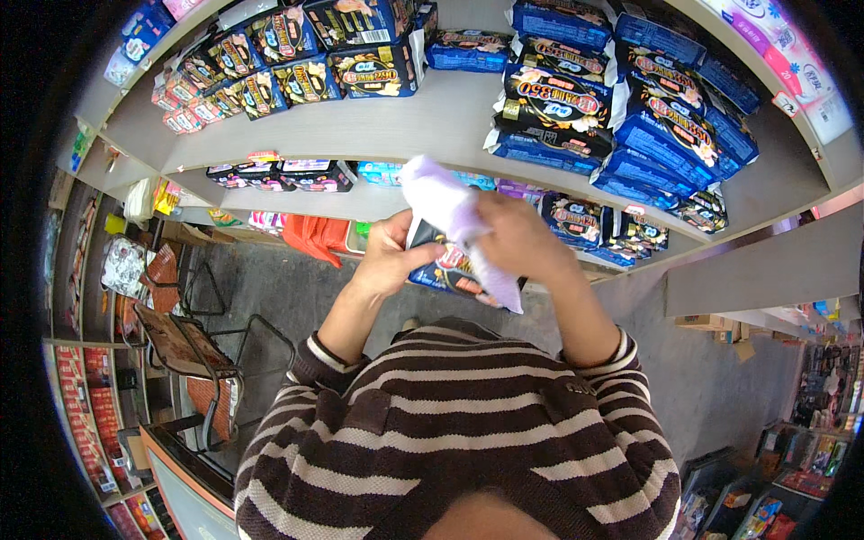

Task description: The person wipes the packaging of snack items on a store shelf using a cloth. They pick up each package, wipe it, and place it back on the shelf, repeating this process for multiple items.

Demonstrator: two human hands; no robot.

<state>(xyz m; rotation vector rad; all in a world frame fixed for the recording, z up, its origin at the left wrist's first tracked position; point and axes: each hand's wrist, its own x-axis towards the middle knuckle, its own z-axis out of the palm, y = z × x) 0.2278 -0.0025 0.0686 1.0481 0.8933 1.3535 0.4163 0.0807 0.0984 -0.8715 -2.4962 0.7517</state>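
A dark blue and black plastic pack of sanitary pads (459, 266) is held in front of my chest by my left hand (388, 260), whose thumb lies over its printed face. My right hand (516, 233) grips a white and pale lavender cloth (439, 196) against the same pack. One end of the cloth sticks up beyond the pack, and another hangs down over its right part. The right fingers are blurred and partly hidden by the cloth.
A pale shelf (324, 131) spans the view ahead, with stacked dark blue packs (557, 101) and smaller packs (304, 77). Below it is a lower shelf with more packs (574, 219) and a red plastic bag (314, 236). A metal-framed chair (189, 337) stands at left.
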